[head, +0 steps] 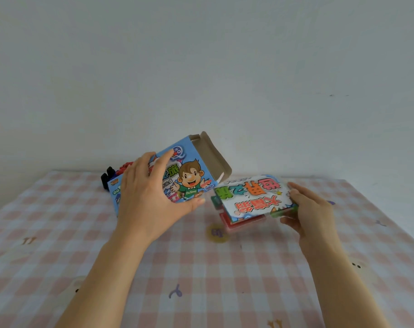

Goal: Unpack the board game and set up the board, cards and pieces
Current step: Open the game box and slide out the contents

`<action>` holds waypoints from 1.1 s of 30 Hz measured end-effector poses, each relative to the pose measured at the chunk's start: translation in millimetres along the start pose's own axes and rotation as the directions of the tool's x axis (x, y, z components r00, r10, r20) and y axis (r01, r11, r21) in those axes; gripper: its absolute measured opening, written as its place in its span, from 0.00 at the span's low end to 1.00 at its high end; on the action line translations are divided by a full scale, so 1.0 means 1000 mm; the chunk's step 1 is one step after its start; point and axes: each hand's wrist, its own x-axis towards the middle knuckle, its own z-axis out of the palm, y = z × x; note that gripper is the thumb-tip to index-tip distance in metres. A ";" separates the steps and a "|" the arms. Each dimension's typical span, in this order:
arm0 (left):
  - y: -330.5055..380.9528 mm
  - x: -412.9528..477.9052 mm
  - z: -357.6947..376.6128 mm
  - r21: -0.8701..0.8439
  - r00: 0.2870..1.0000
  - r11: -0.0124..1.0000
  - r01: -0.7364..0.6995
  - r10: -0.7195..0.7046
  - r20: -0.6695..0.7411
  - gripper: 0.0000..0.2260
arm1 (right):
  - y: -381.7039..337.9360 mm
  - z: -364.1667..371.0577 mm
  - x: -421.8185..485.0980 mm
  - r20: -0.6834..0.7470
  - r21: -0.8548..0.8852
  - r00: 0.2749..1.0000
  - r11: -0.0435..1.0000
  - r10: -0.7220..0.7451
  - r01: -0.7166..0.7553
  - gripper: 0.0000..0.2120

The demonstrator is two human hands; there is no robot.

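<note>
The unpacking step is in hand: the left hand (149, 197) has its grip clasped round the blue game box (189, 178), tilted with its end flap open above the checked desk (201, 280). Just right of the box's mouth, the right hand (312, 209) pinches a printed folded sheet (253, 197) stacked on red and green card cases (239, 221) (likely the board, though I cannot tell). Next, I judge, this bundle wants laying flat beside the box, then separating
</note>
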 end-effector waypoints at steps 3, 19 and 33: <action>0.001 -0.002 0.004 -0.020 0.998 1.000 -0.004 0.005 0.058 0.46 | 0.005 0.007 -0.004 0.062 -0.124 0.997 0.991 -0.050 0.058 0.12; 0.012 -0.007 0.003 -0.030 0.989 0.994 -0.108 0.110 0.097 0.51 | -0.007 0.025 -0.043 0.477 -0.178 0.837 0.904 -0.267 0.390 0.17; 0.018 -0.004 -0.004 -0.089 0.984 0.980 -0.177 0.176 -0.020 0.41 | -0.011 0.023 -0.038 0.471 0.220 0.853 0.967 -0.224 0.132 0.11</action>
